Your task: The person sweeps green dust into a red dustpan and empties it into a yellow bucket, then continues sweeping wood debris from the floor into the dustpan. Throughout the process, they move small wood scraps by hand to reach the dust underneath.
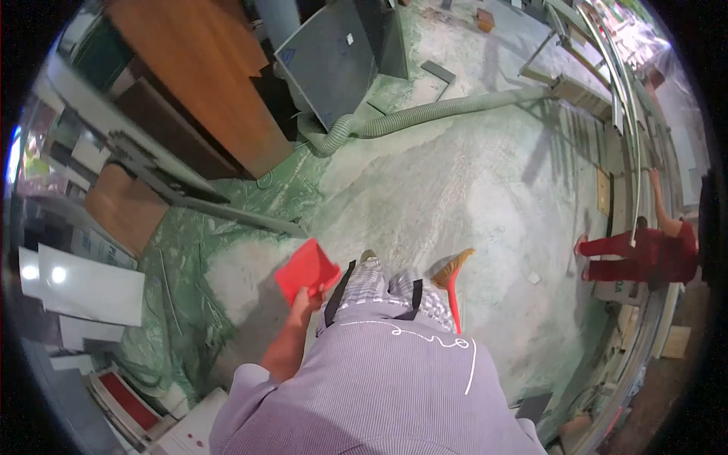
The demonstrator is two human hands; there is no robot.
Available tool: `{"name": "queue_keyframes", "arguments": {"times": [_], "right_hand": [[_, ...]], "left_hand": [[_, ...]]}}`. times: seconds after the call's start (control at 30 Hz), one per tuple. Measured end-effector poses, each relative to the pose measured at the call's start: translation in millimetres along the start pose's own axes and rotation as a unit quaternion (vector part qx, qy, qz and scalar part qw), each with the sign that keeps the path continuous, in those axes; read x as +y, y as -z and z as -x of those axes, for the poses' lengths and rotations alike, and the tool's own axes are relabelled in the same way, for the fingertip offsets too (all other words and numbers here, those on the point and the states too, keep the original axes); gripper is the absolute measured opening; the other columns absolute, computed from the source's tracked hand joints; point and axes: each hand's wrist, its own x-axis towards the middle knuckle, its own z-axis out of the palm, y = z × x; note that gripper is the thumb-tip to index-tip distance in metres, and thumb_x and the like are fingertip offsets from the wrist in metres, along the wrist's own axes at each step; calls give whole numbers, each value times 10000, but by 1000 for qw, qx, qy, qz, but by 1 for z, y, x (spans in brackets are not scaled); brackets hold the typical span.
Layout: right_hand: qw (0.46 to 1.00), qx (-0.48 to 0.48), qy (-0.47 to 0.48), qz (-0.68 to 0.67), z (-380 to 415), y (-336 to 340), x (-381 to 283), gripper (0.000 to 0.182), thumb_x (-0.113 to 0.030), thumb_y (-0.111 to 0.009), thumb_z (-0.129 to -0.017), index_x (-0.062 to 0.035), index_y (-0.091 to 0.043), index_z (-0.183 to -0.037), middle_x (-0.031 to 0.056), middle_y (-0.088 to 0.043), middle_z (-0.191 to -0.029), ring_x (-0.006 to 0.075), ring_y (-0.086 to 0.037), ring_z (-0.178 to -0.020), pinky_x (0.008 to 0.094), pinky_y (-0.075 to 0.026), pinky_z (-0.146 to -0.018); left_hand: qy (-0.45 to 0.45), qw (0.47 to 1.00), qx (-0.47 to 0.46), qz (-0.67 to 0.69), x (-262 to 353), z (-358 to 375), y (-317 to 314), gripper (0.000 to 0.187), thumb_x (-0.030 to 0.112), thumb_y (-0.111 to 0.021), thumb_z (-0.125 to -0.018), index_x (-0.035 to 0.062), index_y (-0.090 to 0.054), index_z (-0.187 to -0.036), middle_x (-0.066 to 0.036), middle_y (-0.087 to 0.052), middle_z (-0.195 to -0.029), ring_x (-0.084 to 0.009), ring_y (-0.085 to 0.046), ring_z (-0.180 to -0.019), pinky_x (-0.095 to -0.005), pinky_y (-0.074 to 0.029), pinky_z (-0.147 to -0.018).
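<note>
My left hand [305,299] is closed on a red dustpan [305,268], held out beside my left leg above the floor. On my other side a broom shows, its tan bristles [458,262] by my right leg and its red handle [453,299] running back until my shirt hides it. My right hand is out of sight behind my body, so its grip cannot be seen.
A ribbed grey hose [447,111] snakes across the dusty floor [425,182] ahead. Brown wooden panels [201,83] lean at the upper left, near a grey board [334,61]. White panels [91,284] lie left. Another person in red [644,254] stands by machinery at right.
</note>
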Motion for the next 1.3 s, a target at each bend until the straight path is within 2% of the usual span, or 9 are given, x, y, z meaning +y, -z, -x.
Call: {"name": "queue_keyframes", "arguments": {"times": [0.17,0.4,0.8,0.97,1.07,1.13,1.23,1.27,1.3], "right_hand": [[998,0,-22,-56,-52,-6,-71,195,-174,-522,-703,-11,-457,-791,51,-470,-552,138,-451,-436,263,-381,-379],[996,-26,-50,-70,-158,38,-207,189,-173,-520,-700,-17,-455,-787,50,-471,-556,135,-453,-444,258,-380,-382],[982,7,-70,-177,-252,141,-386,179,-171,-516,-696,-27,-450,-780,49,-473,-563,129,-458,-459,250,-378,-386],[970,21,-63,-235,-295,189,-542,178,-181,-529,-693,-36,-474,-782,53,-490,-592,123,-458,-469,248,-372,-407],[987,78,-23,-139,-368,231,-567,217,-186,-540,-696,-19,-495,-827,60,-515,-637,118,-474,-504,246,-380,-434],[963,185,57,187,-424,271,-536,239,-174,-535,-693,4,-487,-845,67,-529,-664,120,-489,-516,236,-388,-452],[967,169,76,175,-454,278,-587,242,-175,-536,-692,6,-486,-845,68,-530,-662,120,-489,-516,235,-388,-453],[969,160,85,166,-458,273,-597,244,-175,-536,-692,8,-486,-845,69,-530,-662,120,-490,-517,235,-388,-453],[970,157,97,157,-467,273,-612,245,-175,-536,-691,9,-485,-845,69,-530,-661,120,-490,-517,235,-388,-453]], "left_hand": [[-12,985,-138,-101,34,-20,-181,332,186,-458,-634,-5,-478,-905,-86,-563,-828,-172,-539,-648,-285,-442,-582],[-63,974,-182,-121,20,-51,-382,347,165,-448,-619,16,-493,-930,-79,-565,-801,-164,-536,-678,-274,-438,-589],[82,995,-50,-24,-51,-144,-534,386,239,-370,-656,8,-490,-941,-118,-569,-761,-219,-547,-663,-314,-442,-562],[136,988,-20,-64,-81,-205,-628,400,291,-375,-634,7,-534,-868,-114,-573,-699,-226,-558,-630,-322,-449,-538],[91,993,5,-76,-74,-278,-711,413,300,-384,-622,-2,-542,-856,-112,-579,-716,-225,-566,-622,-335,-451,-544],[80,995,19,-61,-102,-291,-761,419,288,-380,-635,-15,-528,-884,-122,-580,-755,-229,-574,-646,-348,-453,-564],[98,981,-90,-141,-105,-313,-888,420,267,-376,-664,-13,-491,-955,-135,-573,-841,-234,-579,-659,-342,-459,-561],[72,994,-22,-85,-124,-274,-941,407,256,-377,-675,-5,-478,-970,-130,-568,-880,-228,-570,-655,-334,-451,-579],[65,972,-136,-183,-127,-270,-964,362,236,-388,-683,4,-488,-942,-116,-571,-877,-206,-555,-662,-317,-439,-598]]}}
